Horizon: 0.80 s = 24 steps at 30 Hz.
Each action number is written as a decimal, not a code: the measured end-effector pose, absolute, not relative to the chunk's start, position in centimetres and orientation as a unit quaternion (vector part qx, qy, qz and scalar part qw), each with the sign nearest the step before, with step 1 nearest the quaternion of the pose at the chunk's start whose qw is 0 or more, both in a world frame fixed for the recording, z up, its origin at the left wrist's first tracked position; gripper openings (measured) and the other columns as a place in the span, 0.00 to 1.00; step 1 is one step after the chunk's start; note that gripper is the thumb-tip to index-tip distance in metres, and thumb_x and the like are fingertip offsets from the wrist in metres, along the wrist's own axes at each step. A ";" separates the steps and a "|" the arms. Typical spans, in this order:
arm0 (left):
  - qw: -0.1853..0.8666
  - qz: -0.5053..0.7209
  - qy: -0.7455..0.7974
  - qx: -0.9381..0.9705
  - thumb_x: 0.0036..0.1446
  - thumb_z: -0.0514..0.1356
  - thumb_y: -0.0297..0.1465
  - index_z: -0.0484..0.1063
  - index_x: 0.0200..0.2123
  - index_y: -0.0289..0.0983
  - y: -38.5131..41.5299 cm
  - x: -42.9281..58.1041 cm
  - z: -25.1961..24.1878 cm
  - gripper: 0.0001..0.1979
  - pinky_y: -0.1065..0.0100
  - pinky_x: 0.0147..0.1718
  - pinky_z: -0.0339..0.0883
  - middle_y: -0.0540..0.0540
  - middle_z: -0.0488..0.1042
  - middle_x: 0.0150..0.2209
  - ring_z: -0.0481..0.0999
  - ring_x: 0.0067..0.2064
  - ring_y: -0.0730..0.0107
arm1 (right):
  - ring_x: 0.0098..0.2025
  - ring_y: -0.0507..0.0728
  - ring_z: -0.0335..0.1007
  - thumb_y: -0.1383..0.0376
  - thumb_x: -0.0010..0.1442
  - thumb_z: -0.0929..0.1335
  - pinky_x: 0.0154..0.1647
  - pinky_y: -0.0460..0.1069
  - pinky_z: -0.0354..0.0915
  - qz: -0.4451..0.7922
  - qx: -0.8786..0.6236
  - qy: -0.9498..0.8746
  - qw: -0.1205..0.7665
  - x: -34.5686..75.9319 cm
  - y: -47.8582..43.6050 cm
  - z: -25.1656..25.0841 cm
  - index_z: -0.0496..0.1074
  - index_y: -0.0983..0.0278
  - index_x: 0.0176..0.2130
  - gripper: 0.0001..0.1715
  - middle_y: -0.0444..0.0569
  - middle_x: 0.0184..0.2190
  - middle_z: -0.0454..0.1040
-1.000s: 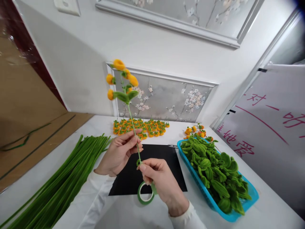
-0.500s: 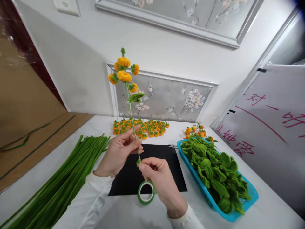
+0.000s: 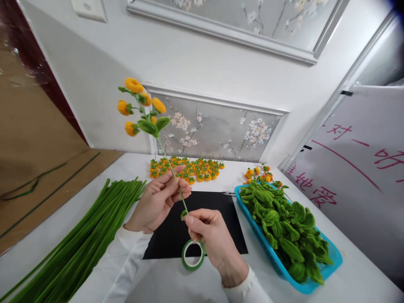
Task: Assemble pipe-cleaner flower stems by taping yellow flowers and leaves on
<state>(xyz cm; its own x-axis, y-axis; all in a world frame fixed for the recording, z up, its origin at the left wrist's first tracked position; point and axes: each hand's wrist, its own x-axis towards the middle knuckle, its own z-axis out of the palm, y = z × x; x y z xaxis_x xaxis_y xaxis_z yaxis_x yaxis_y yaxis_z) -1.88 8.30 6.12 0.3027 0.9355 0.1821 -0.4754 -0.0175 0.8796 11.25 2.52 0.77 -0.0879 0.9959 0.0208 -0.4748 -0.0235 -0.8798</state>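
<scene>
My left hand [image 3: 159,201] pinches the thin green stem of a pipe-cleaner flower sprig [image 3: 141,110], which rises up and to the left and ends in several orange blossoms and green leaves. Just below it, my right hand [image 3: 212,240] is closed on the lower end of the same stem and on a roll of green floral tape [image 3: 192,255] that hangs under its fingers. Both hands hover over a black mat [image 3: 195,227] on the white table [image 3: 176,282].
A thick bundle of green pipe cleaners [image 3: 75,248] lies at the left. A blue basket [image 3: 311,285] of green leaves stands at the right. Loose orange blossoms [image 3: 189,168] lie at the back by the wall, with finished sprigs [image 3: 260,172] beside them.
The stem has turned between my fingers and the flower head has swung to the left. Both hands stay in nearly the same place.
</scene>
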 end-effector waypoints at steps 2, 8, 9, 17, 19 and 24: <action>0.659 0.526 0.239 0.481 0.56 0.61 0.28 0.71 0.50 0.41 8.1 -1.9 6.3 0.17 0.73 0.35 0.75 0.50 0.77 0.30 0.78 0.33 0.73 | 0.16 0.45 0.53 0.64 0.47 0.73 0.17 0.43 0.49 0.621 -0.346 -0.391 0.585 11.1 2.4 0.7 0.77 0.68 0.25 0.08 0.40 0.13 0.63; 0.606 0.548 0.266 0.511 0.60 0.58 0.30 0.70 0.49 0.41 8.0 -1.3 6.3 0.13 0.75 0.33 0.73 0.50 0.77 0.31 0.77 0.33 0.74 | 0.17 0.46 0.58 0.63 0.52 0.70 0.18 0.43 0.53 0.529 -0.393 -0.476 0.581 11.0 2.4 0.6 0.78 0.67 0.28 0.09 0.41 0.18 0.65; 0.600 0.554 0.267 0.512 0.60 0.58 0.30 0.70 0.48 0.41 8.0 -1.3 6.3 0.12 0.76 0.32 0.73 0.51 0.76 0.30 0.77 0.32 0.74 | 0.17 0.46 0.59 0.63 0.53 0.70 0.18 0.43 0.53 0.515 -0.399 -0.487 0.581 11.1 2.4 0.6 0.78 0.67 0.29 0.09 0.41 0.19 0.65; 0.640 0.544 0.188 0.509 0.60 0.58 0.29 0.70 0.48 0.44 8.0 -1.9 6.1 0.13 0.72 0.35 0.73 0.51 0.76 0.32 0.76 0.33 0.74 | 0.17 0.46 0.59 0.63 0.55 0.68 0.19 0.42 0.54 0.515 -0.397 -0.496 0.575 11.5 2.6 0.5 0.77 0.67 0.30 0.10 0.41 0.17 0.64; 0.635 0.539 0.189 0.520 0.60 0.57 0.31 0.69 0.51 0.45 7.8 -1.8 6.2 0.15 0.68 0.40 0.73 0.49 0.76 0.36 0.76 0.37 0.71 | 0.17 0.46 0.59 0.63 0.55 0.68 0.18 0.42 0.54 0.502 -0.409 -0.490 0.583 11.6 2.5 0.4 0.75 0.67 0.29 0.10 0.40 0.17 0.64; 0.541 0.519 0.295 0.593 0.55 0.62 0.30 0.63 0.57 0.48 7.5 -1.4 6.5 0.27 0.71 0.34 0.72 0.53 0.73 0.32 0.74 0.32 0.73 | 0.20 0.48 0.60 0.62 0.57 0.67 0.20 0.44 0.57 0.361 -0.456 -0.533 0.615 11.5 2.0 0.4 0.75 0.66 0.29 0.11 0.42 0.20 0.64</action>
